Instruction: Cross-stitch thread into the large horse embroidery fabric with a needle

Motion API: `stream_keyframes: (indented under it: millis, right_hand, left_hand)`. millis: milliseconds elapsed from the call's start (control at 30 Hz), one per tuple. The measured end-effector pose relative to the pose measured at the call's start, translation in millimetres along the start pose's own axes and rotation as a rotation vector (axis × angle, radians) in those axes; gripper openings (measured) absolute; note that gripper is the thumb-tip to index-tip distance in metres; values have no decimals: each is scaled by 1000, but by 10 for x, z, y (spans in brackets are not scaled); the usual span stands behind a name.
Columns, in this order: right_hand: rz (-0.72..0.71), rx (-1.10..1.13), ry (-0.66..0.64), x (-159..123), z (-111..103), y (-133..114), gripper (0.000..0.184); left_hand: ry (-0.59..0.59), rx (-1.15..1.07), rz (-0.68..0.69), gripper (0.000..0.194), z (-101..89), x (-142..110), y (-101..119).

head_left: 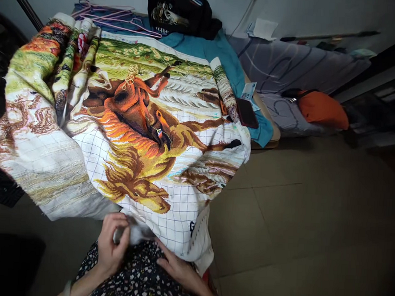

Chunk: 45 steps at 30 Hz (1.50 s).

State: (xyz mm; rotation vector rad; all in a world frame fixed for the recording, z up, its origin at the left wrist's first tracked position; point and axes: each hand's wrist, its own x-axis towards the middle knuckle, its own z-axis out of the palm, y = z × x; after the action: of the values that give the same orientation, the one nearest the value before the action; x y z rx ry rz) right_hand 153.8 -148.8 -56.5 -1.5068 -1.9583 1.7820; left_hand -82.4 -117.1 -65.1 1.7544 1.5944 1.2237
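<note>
A large cross-stitch cloth [134,130] with orange and brown horses lies spread over a low table and hangs toward my lap. My left hand [111,245] is curled at the cloth's near white edge, its fingers pinched on a fold of the fabric. My right hand [177,266] rests flatter beside it on my dark spotted dress, fingers stretched toward the same edge. A needle with thread [159,131] sits stuck in the stitched horse near the middle. The left part of the cloth is bunched in rolls [72,55].
A dark phone or wallet [247,112] lies at the table's right edge on teal cloth [229,60]. Pink hangers [115,17] and a black bag [182,13] sit at the back. A grey mattress with an orange cushion [322,110] lies right. Tiled floor [297,216] spreads right.
</note>
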Motion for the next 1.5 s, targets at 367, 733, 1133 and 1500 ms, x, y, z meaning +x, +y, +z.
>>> stream_keyframes:
  millis: [367, 733, 1133, 1500]
  right_hand:
    - [-433, 641, -110, -106, -1378, -630, 62]
    - [-418, -168, 645, 350, -494, -525, 39]
    - [-477, -91, 529, 337, -1167, -698, 20]
    - [-517, 285, 681, 764, -1502, -999, 16]
  left_hand:
    - [-431, -52, -241, 62, 497, 627, -100]
    - [-191, -898, -626, 38, 615, 587, 372]
    - [76, -1264, -971, 24, 903, 1096, 815]
    - [56, -1322, -826, 31, 855, 1247, 818]
